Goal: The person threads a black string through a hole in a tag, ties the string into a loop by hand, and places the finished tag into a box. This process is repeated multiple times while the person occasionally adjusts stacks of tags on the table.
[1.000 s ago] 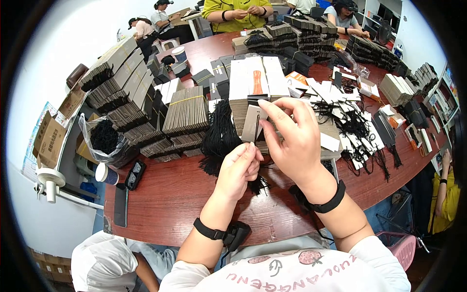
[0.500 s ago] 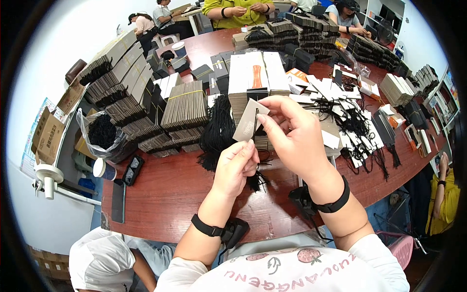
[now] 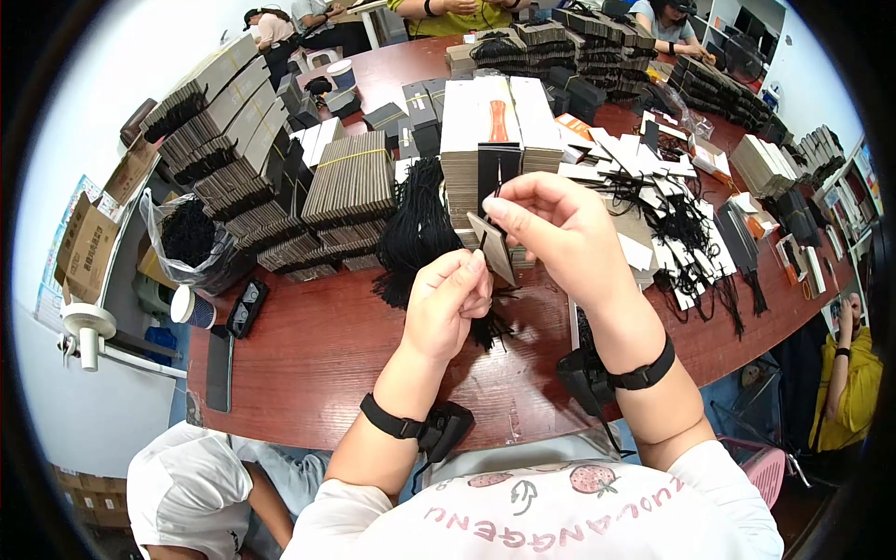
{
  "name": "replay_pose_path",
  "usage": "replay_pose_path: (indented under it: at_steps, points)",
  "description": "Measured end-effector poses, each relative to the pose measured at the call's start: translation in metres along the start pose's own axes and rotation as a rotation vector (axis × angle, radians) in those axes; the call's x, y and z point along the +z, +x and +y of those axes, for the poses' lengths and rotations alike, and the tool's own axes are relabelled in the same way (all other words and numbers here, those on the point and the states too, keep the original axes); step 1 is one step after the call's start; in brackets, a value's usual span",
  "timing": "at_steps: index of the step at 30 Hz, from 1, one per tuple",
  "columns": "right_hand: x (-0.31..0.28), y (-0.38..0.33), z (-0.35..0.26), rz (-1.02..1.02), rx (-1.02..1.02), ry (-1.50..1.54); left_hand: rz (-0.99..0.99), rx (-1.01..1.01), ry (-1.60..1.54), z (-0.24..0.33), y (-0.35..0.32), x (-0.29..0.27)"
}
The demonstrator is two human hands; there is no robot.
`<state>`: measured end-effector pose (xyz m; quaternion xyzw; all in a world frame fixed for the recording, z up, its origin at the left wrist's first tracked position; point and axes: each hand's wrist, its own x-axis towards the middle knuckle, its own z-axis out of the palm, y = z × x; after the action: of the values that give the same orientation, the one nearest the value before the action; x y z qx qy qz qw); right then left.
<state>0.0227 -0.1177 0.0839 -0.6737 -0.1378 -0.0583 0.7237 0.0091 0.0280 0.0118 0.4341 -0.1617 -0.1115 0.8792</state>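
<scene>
A grey cardboard hang tag (image 3: 493, 248) is tilted between my hands, with black cord at it. My left hand (image 3: 450, 301) is closed, thumb and finger pinched on the black cord beside the tag's left edge. Above the tag, my right hand (image 3: 555, 224) pinches the cord's upper part between thumb and forefinger. Just beyond those fingertips stands a black panel (image 3: 492, 168) with a thin, pale upright piece on it, against a stack of white-topped cards (image 3: 461, 117). A thick bundle of black cords (image 3: 420, 229) hangs left of the stack.
Banded stacks of grey tags (image 3: 350, 177) rise at the left. White tags with tangled black cords (image 3: 677, 219) lie at the right. A phone (image 3: 219, 369), a black case (image 3: 247, 308) and a paper cup (image 3: 193, 306) are near the left edge. A person in white (image 3: 187, 485) sits close at left.
The tag has dropped lower and turned more edge-on. My right fingers have gone from the tag to the cord above it. My left hand stays pinched, almost in place.
</scene>
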Motion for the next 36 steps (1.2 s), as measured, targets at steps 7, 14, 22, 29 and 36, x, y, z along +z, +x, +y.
replay_pose_path:
  at_steps: [7,14,22,29,36]
  points:
    - [-0.006,0.006,0.015,-0.075,-0.029,-0.004,0.014,-0.009,0.055,0.002,0.0,-0.003]
    - [-0.001,0.005,0.013,0.031,-0.376,-0.39,0.016,-0.026,0.044,0.001,-0.002,-0.003]
    - [-0.003,0.001,0.011,-0.071,0.007,0.114,-0.038,-0.034,-0.049,-0.001,-0.002,-0.003]
    - [-0.009,0.004,0.004,-0.254,0.213,0.774,-0.011,-0.048,-0.029,-0.001,-0.004,-0.001]
    - [-0.053,-0.003,0.024,-0.357,-0.01,0.995,-0.016,-0.065,0.127,-0.004,0.0,0.005]
